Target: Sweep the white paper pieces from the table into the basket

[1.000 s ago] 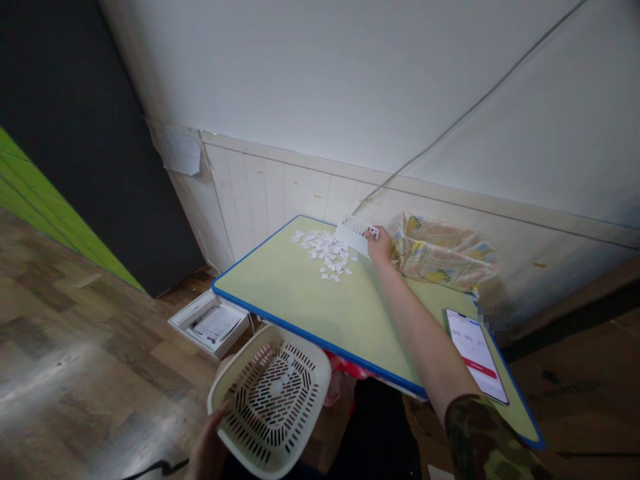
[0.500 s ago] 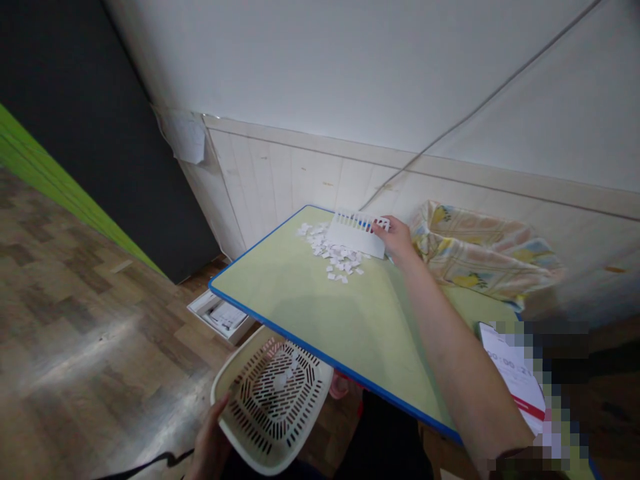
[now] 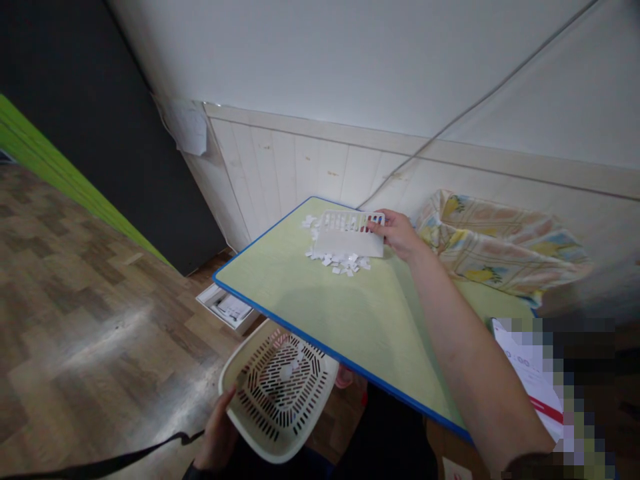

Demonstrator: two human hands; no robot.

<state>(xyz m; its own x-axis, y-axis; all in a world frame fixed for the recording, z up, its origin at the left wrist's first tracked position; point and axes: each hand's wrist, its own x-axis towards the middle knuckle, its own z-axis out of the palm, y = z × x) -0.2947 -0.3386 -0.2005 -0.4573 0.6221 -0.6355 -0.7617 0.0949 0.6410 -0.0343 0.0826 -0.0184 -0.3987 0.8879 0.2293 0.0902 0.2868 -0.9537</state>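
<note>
— What has the right hand (image 3: pixel 397 232) got?
— It's pinching the slotted end of a white scraper (image 3: pixel 350 235), flat on the bench (image 3: pixel 320 313) and laid over white paper scraps (image 3: pixel 340 261) near the far edge.
— Looks stiff?
— Stiff and light, I'd judge; the scraps are flimsy and would scatter easily.
— And the left hand (image 3: pixel 217 437)?
— Curled round the rim of a perforated basket (image 3: pixel 279 393), held below the bench's blue near edge.
— Any room?
— Open green surface between pile and edge; a patterned cloth (image 3: pixel 500 247) crowds the right.
</note>
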